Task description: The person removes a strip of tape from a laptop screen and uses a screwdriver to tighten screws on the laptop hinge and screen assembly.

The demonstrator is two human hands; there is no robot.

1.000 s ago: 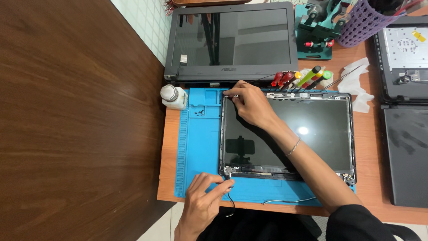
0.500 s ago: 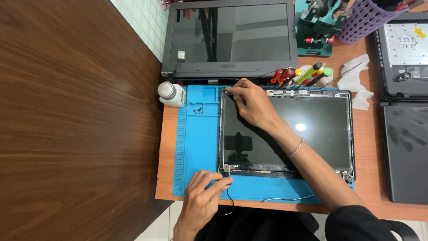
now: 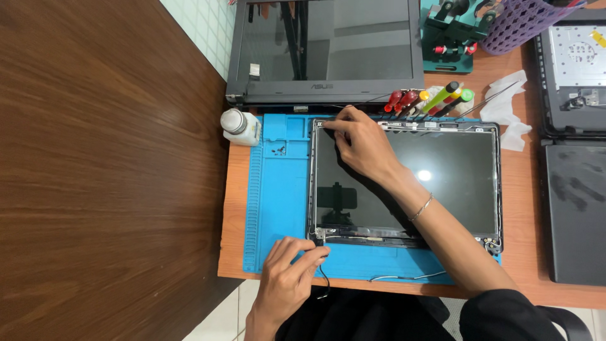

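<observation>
The view slides a touch downward across the desk (image 3: 530, 278), so the closed laptop lid (image 3: 325, 50) now runs off the top edge and the blue mat (image 3: 278, 189) sits lower in the picture. The right hand (image 3: 360, 142) creeps along the far edge of the bare screen panel (image 3: 442, 183), fingertips now nearer its far left corner. The left hand (image 3: 287, 275) edges in at the near left corner, its fingers now pinching at the black cable (image 3: 323, 278) by the hinge (image 3: 320, 235) rather than lying spread on the mat.
</observation>
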